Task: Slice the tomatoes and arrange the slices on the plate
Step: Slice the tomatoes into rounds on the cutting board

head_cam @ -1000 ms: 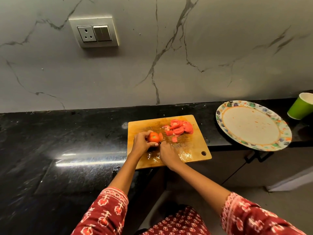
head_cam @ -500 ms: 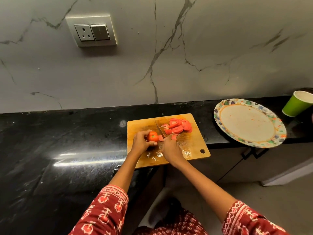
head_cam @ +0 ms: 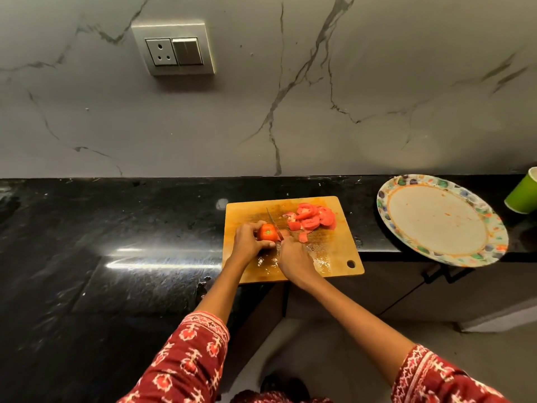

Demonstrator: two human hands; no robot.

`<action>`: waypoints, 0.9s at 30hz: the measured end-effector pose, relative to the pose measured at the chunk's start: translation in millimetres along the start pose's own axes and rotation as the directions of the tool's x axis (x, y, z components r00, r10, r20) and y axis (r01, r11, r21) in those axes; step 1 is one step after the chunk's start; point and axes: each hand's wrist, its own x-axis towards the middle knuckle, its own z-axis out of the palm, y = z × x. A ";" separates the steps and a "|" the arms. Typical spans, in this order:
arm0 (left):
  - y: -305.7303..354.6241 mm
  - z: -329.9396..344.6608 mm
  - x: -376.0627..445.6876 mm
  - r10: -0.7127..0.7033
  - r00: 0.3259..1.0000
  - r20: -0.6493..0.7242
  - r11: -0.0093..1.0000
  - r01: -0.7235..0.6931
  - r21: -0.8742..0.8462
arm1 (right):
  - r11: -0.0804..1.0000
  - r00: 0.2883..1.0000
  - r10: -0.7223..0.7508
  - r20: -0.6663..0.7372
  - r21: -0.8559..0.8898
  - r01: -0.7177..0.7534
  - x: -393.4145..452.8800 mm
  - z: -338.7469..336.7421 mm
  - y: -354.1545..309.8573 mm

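Observation:
On the wooden cutting board [head_cam: 247, 207] my left hand [head_cam: 247, 239] grips the remaining piece of a tomato [head_cam: 267, 231], stem end up. My right hand [head_cam: 292, 258] holds a knife [head_cam: 274, 221]; its handle is hidden in my fist and the thin blade runs along the tomato's right side, pointing away from me. A heap of cut tomato slices [head_cam: 315, 218] lies at the board's far right, with a few small pieces [head_cam: 302, 237] nearer my right hand. The patterned plate [head_cam: 441, 257] to the right holds no slices, only faint red smears.
The board lies at the front edge of a black stone counter [head_cam: 116, 228], and the plate overhangs that edge. A green cup [head_cam: 521, 196] stands at the far right. A marbled wall with a socket and switch plate [head_cam: 173, 49] rises behind.
The blade, hidden a second ago, now shows lying against the tomato's right side. Both hands stay at the same spot on the board; the view has shifted slightly.

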 end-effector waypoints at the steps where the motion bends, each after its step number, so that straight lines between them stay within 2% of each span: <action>1: 0.3 0.1 -0.4 -0.008 1.000 -0.001 1.000 0.008 0.000 | 1.000 1.000 0.006 0.009 0.001 -0.006 0.1 0.4 1.1; 10: 1.6 3.8 0.8 -0.050 0.999 -0.022 0.998 0.050 0.025 | 0.997 0.998 0.042 0.054 -0.074 -0.038 1.0 -5.3 2.4; 27: -0.1 7.6 -7.5 0.025 0.997 -0.067 1.000 -0.026 -0.012 | 0.993 0.998 -0.036 0.054 -0.113 0.042 6.6 -5.3 -3.7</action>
